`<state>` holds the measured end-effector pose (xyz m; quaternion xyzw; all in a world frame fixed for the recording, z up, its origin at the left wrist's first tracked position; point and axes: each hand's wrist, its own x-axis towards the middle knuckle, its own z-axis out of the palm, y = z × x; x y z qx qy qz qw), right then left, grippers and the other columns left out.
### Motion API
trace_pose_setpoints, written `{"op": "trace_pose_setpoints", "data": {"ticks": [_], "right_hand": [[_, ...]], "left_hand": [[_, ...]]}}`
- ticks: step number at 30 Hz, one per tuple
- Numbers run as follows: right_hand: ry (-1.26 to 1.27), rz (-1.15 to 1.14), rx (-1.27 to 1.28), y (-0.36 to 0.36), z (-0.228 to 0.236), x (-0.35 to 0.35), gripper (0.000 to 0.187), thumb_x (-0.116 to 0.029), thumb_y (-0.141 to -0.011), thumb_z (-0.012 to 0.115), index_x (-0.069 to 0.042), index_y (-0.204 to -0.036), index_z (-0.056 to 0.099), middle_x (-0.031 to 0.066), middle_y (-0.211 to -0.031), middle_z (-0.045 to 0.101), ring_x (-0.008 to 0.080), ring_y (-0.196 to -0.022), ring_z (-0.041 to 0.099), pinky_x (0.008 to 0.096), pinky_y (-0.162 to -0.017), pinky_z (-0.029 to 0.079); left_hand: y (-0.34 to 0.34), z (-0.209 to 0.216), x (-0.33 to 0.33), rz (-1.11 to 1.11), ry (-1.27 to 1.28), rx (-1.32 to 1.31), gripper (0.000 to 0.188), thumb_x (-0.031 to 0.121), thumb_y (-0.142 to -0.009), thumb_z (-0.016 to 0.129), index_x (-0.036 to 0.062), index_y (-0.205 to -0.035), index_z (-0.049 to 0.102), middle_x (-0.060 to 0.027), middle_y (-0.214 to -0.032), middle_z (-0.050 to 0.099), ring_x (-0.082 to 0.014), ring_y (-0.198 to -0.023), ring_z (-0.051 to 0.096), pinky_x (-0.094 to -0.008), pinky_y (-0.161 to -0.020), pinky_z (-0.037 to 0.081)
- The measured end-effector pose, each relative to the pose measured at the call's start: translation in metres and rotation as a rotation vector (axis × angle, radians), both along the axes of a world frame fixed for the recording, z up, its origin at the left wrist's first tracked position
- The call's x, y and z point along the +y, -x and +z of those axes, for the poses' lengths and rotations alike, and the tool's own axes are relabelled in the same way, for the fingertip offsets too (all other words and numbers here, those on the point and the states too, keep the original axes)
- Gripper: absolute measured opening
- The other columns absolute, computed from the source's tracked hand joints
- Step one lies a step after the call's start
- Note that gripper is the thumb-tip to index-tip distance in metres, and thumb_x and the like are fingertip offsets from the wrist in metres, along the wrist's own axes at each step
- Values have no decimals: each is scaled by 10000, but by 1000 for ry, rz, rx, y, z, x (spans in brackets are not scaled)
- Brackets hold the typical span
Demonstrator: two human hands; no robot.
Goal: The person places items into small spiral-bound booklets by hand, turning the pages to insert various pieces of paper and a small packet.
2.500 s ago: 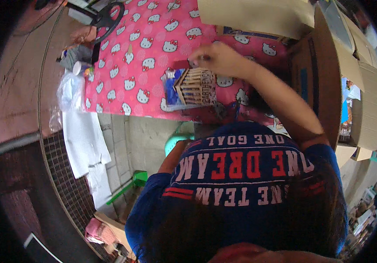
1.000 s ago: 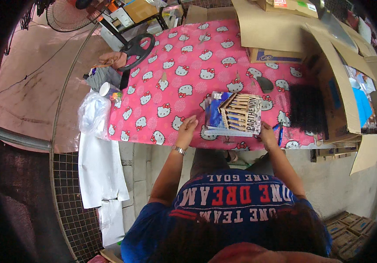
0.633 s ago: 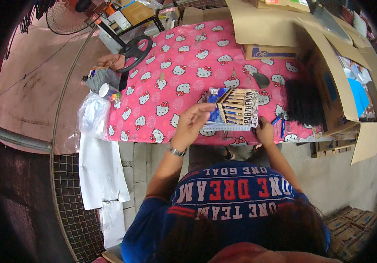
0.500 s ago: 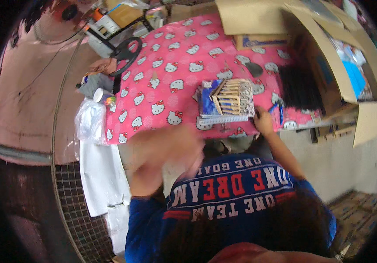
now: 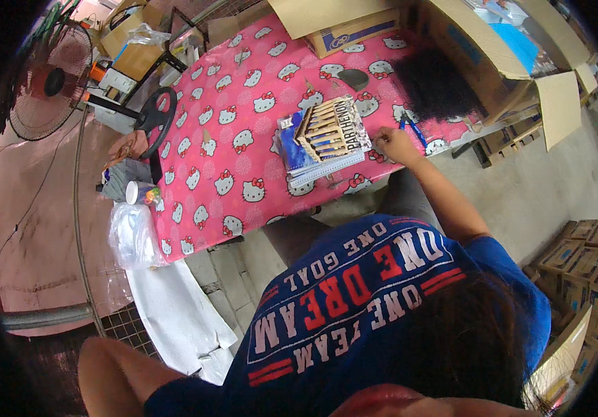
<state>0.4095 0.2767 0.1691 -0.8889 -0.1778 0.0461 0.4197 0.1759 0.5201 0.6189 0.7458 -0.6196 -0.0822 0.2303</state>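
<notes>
A small wooden model of a columned building (image 5: 327, 128) stands on a flat blue and white printed box (image 5: 299, 149), near the front edge of a table covered in a pink cartoon-cat cloth (image 5: 236, 104). My right hand (image 5: 396, 144) rests on the cloth at the box's right edge, fingers curled down; whether they pinch anything is too small to tell. A blue pen (image 5: 416, 129) lies just beyond that hand. Only my left upper arm and elbow (image 5: 108, 372) show, at the lower left, with the hand out of the picture.
A black bristly bundle (image 5: 434, 83) lies at the table's right end beside open cardboard boxes (image 5: 493, 48). A black ring (image 5: 156, 118), a plastic bag (image 5: 131, 236) and white cloth (image 5: 174, 313) sit left of the table. A fan (image 5: 45, 83) stands far left.
My left hand has let go of the model and swung back off the table, out of view. My right hand stays at the box's right edge. The view has shifted back.
</notes>
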Motion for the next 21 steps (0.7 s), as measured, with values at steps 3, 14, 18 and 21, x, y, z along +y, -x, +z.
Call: {"op": "trace_pose_setpoints", "data": {"ticks": [3, 14, 18, 21], "right_hand": [[-16, -73, -138, -17, 13, -9, 190, -195, -822, 608, -41, -925, 652, 198, -832, 675, 389, -776, 655, 446, -713, 524], [389, -3, -300, 28, -13, 3, 362, -232, -746, 696, -95, -1078, 652, 125, -1168, 560, 333, -1121, 502, 486, -898, 441], [213, -14, -309, -6, -11, 4, 214, -165, -783, 648, -50, -963, 656, 175, -1031, 594, 365, -971, 574, 475, -824, 485], [93, -230, -486, -74, -4, -5, 182, -159, -816, 613, -34, -945, 636, 210, -943, 612, 388, -876, 604, 489, -766, 513]], "left_hand": [[-7, 0, 1, -27, -5, 9, 287, 268, -881, 631, 29, -1038, 660, -90, -1023, 661, -212, -950, 629, -350, -870, 496], [-141, -223, 40, 1093, 412, 286, 310, 305, -814, 713, 39, -969, 678, -92, -951, 664, -238, -921, 633, -368, -845, 503], [-147, -308, -13, 946, -47, -238, 369, 234, -741, 763, 74, -1051, 645, -77, -1165, 609, -292, -1096, 558, -396, -904, 477], [-148, -332, -20, 1013, -200, -181, 412, 215, -728, 746, 85, -1098, 620, -65, -1209, 573, -283, -1127, 537, -393, -922, 475]]}}
